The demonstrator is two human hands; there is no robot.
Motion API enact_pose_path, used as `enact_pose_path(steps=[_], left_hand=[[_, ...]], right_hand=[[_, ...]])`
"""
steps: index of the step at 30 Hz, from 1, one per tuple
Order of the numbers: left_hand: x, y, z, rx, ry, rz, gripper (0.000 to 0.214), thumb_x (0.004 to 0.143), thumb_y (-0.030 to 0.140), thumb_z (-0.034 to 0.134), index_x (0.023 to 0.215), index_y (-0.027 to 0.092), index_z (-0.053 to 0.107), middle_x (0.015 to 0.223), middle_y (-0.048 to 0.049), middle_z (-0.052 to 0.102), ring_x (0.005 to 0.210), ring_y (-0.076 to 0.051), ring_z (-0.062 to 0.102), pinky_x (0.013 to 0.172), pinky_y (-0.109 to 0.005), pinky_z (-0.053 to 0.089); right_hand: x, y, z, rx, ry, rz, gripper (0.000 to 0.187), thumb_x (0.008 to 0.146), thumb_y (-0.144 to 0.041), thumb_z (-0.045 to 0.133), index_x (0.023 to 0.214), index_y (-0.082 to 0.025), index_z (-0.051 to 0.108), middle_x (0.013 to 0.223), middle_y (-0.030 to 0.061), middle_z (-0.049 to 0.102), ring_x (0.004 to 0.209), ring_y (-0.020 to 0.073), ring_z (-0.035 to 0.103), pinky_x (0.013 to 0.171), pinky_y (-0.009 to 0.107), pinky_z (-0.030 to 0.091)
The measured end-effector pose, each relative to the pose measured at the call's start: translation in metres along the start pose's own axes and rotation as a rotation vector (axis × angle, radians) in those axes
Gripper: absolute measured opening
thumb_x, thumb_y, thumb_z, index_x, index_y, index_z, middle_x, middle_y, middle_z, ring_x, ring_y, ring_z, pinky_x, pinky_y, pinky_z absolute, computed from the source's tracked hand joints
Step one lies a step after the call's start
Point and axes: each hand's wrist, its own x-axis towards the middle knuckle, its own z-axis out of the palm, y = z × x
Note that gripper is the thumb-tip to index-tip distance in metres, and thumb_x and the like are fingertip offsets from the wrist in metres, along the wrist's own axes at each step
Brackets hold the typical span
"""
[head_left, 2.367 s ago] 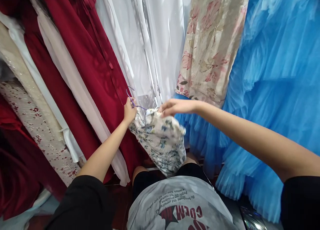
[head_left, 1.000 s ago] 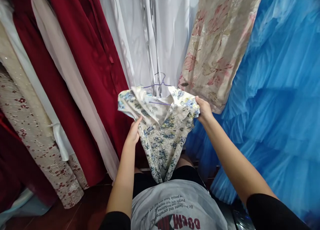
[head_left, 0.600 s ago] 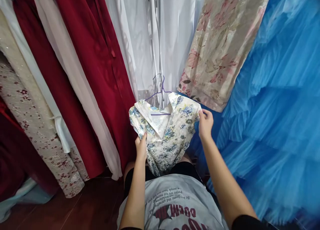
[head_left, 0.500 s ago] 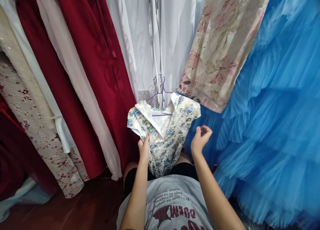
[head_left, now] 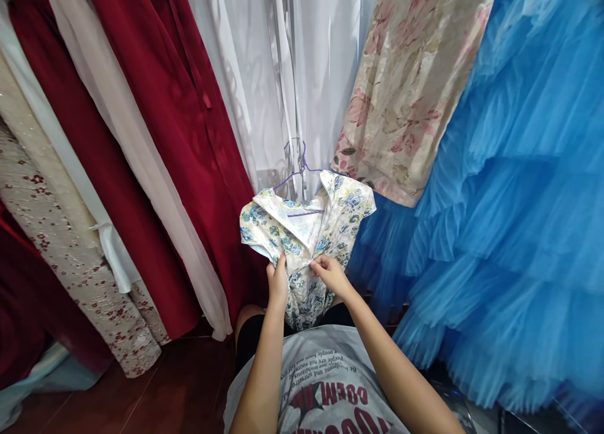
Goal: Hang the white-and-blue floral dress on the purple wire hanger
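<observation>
A white dress (head_left: 346,214) with blue and yellow flowers and a V-shaped neckline hangs on a thin purple hanger (head_left: 304,163) in front of my body. At its left side below the sleeve, my left hand (head_left: 278,280) grips the fabric between thumb and fingers. My right hand (head_left: 330,273) pinches the cloth at the middle of the front, just under the point of the neckline. The dress's lower part drops between my thighs, its hem out of sight.
Dark red gowns (head_left: 155,138) and a cream sequined, flowered fabric (head_left: 80,277) hang to the left. Behind the hanger are white drapes (head_left: 325,63). A beige flowered garment (head_left: 406,107) and a layered blue tulle gown (head_left: 509,220) hang right. The floor (head_left: 189,383) is reddish tile.
My right hand has come in from the right side and now pinches the front of the dress. My left hand keeps its hold. The view has turned slightly.
</observation>
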Motion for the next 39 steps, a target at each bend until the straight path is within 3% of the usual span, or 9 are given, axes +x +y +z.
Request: enact_pose_path(steps=[8,11,13,16,21,25,32,39], left_hand=[[0.019,0.002,-0.037,0.112,-0.078,0.039,0.035,0.080,0.035,0.072,0.109,0.016,0.069,0.116,-0.0124,0.072,0.113,-0.029,0.066,0.098,-0.041,0.050],[0.023,-0.003,-0.051,0.175,0.012,0.111,0.035,0.074,0.032,0.075,0.104,0.016,0.066,0.110,-0.0123,0.070,0.105,-0.029,0.066,0.093,-0.042,0.050],[0.022,-0.005,-0.054,0.206,0.109,0.197,0.043,0.070,0.029,0.077,0.108,0.019,0.061,0.117,-0.0108,0.064,0.109,-0.026,0.061,0.096,-0.041,0.048],[0.012,-0.008,-0.046,0.222,0.145,0.307,0.047,0.068,0.020,0.075,0.111,0.022,0.057,0.123,-0.0085,0.056,0.112,-0.022,0.055,0.096,-0.035,0.046],[-0.013,-0.017,-0.013,0.171,-0.103,0.284,0.032,0.067,0.012,0.069,0.097,0.019,0.062,0.101,-0.0060,0.060,0.088,-0.017,0.059,0.077,-0.029,0.052],[-0.026,-0.024,0.005,0.075,-0.219,0.200,0.030,0.064,0.012,0.071,0.092,0.018,0.062,0.095,-0.0044,0.062,0.086,-0.016,0.060,0.077,-0.027,0.052],[-0.031,-0.024,0.008,-0.083,-0.295,0.043,0.033,0.058,0.014,0.072,0.089,0.017,0.060,0.093,-0.0031,0.059,0.090,-0.018,0.060,0.081,-0.034,0.055],[-0.030,-0.020,0.013,-0.158,-0.306,-0.037,0.040,0.056,0.011,0.075,0.091,0.017,0.059,0.099,-0.0043,0.058,0.093,-0.017,0.059,0.083,-0.034,0.055]], right_hand=[[-0.007,-0.010,-0.021,0.040,-0.042,0.026,0.023,0.080,-0.027,0.056,0.058,-0.020,0.056,0.054,-0.0003,0.061,0.056,0.0157,0.057,0.059,0.026,0.040],[-0.009,-0.017,-0.022,0.067,-0.095,0.041,0.023,0.079,-0.026,0.057,0.057,-0.020,0.057,0.052,-0.0009,0.060,0.052,0.0138,0.053,0.056,0.026,0.037],[-0.010,-0.020,-0.020,0.085,-0.128,0.051,0.024,0.078,-0.027,0.058,0.056,-0.019,0.056,0.052,-0.0012,0.059,0.051,0.0128,0.051,0.055,0.025,0.036],[-0.009,-0.022,-0.018,0.106,-0.152,0.075,0.024,0.079,-0.031,0.061,0.057,-0.019,0.057,0.050,-0.0016,0.059,0.048,0.0119,0.048,0.052,0.025,0.035],[-0.010,-0.023,-0.019,0.122,-0.162,0.117,0.023,0.078,-0.035,0.063,0.061,-0.018,0.060,0.049,-0.0017,0.058,0.045,0.0108,0.044,0.048,0.025,0.030],[-0.010,-0.022,-0.022,0.128,-0.175,0.135,0.023,0.076,-0.036,0.064,0.062,-0.018,0.062,0.048,-0.0018,0.057,0.044,0.0102,0.042,0.046,0.025,0.029],[-0.009,-0.024,-0.023,0.155,-0.203,0.174,0.025,0.074,-0.036,0.066,0.057,-0.018,0.062,0.047,-0.0014,0.058,0.042,0.0099,0.042,0.046,0.024,0.031],[-0.010,-0.031,-0.037,0.157,-0.198,0.232,0.019,0.072,-0.033,0.066,0.061,-0.017,0.067,0.045,-0.0018,0.057,0.041,0.0094,0.039,0.045,0.024,0.029]])
